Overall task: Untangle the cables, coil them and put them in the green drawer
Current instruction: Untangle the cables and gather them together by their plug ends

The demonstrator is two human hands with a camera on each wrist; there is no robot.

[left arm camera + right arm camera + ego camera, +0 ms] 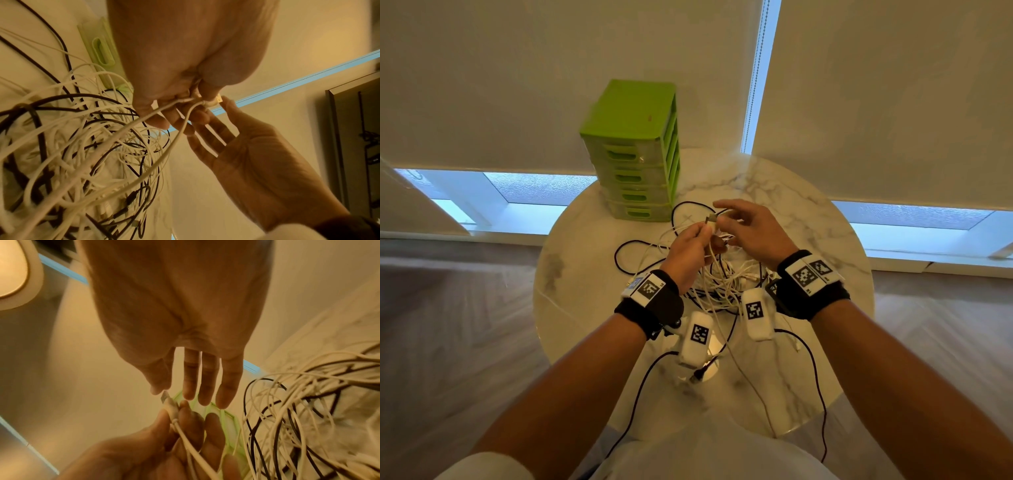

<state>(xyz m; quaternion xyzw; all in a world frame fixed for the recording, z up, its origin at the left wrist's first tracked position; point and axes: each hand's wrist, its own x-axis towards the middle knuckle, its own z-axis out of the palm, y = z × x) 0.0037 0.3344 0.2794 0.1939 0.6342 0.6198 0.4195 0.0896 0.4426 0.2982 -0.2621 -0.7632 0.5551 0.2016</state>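
A tangle of white and black cables (722, 279) lies in the middle of the round marble table (808, 212). My left hand (705, 229) is raised above the tangle and pinches one white cable just behind its USB plug (711, 218); the cable trails down into the heap. My right hand (722, 214) hovers beside the plug with its fingers straight and holds nothing. In the right wrist view its thumb tip sits just above the plug (165, 396). The left wrist view shows the plug (214, 101) pinched, with my right palm (257, 154) spread open below it. The green drawer unit (631, 154) stands at the table's back, drawers closed.
Black cables (815, 370) run over the table's near edge towards my lap. White marker pods (700, 337) hang under both wrists. Drawn roller blinds (876, 102) cover the windows behind the table. Bare marble shows to the right of the heap.
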